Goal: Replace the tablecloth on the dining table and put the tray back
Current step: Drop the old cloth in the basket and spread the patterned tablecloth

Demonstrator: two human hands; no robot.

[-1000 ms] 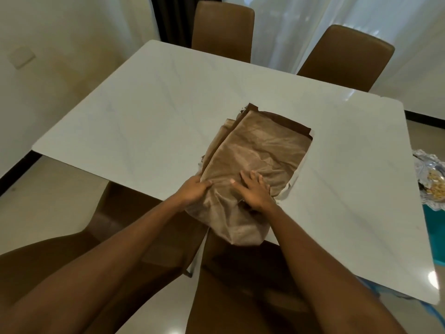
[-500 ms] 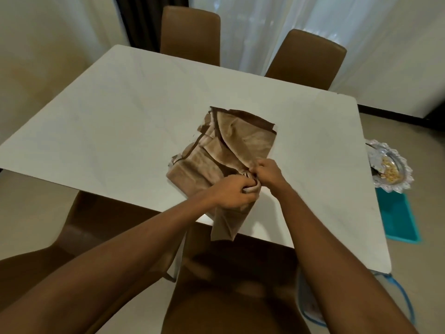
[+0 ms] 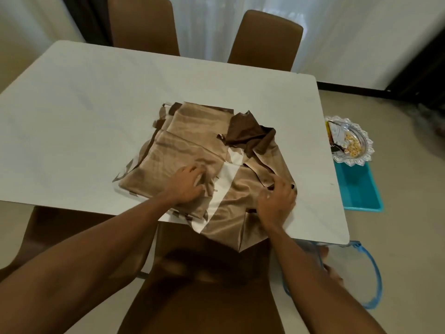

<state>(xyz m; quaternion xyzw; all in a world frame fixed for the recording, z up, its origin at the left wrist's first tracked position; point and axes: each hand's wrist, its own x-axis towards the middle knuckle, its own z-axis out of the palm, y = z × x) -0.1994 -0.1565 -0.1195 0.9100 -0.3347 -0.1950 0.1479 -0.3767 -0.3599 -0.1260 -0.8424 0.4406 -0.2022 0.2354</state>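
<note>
Right hand (image 3: 277, 201) grip on satiny tan tablecloth (image 3: 192, 145) — creased, marble table (image 3: 96, 104)

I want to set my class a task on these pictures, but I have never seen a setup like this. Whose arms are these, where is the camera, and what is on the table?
There is no machine here: the grips are a person's two bare hands. All the pictures come from one wide camera worn on that person's head. It looks forward and down, so the arms reach in from the bottom.

On the white table lies a brown cloth, partly unfolded, with one end hanging over the near edge. The left hand rests on the cloth. The right hand grips a fold of it.

Brown chairs stand around the table. To its right, off the table, a glass tray with some food seems to sit on a blue tub.
</note>
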